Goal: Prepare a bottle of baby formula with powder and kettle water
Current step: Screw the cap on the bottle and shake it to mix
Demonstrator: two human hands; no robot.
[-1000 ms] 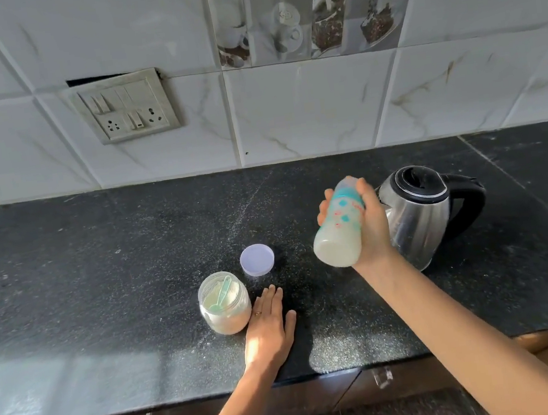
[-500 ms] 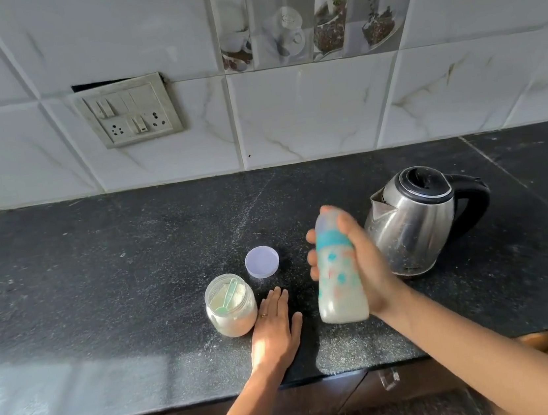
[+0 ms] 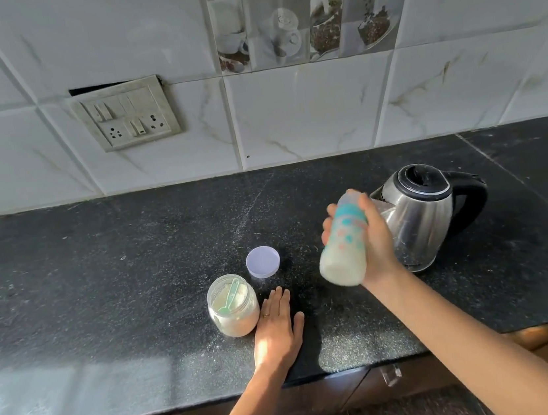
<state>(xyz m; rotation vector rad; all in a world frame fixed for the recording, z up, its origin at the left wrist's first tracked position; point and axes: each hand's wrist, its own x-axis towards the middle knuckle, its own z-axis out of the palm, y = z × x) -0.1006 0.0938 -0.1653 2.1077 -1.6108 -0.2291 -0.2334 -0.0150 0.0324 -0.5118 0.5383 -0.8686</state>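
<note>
Right of frame centre, the right hand (image 3: 375, 239) grips a tilted, milky-filled clear baby bottle (image 3: 342, 243) with teal print, raised before the steel kettle (image 3: 419, 220), while the left hand (image 3: 275, 331) lies flat, fingers straight, on the black stone counter (image 3: 102, 280) beside the open powder jar (image 3: 233, 305).

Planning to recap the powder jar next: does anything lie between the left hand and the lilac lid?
Nothing visible does. The left hand lies flat on the black stone counter; only bare counter separates its fingertips from the round lilac plastic lid. The clear powder jar stands beside the hand, off that path.
</note>
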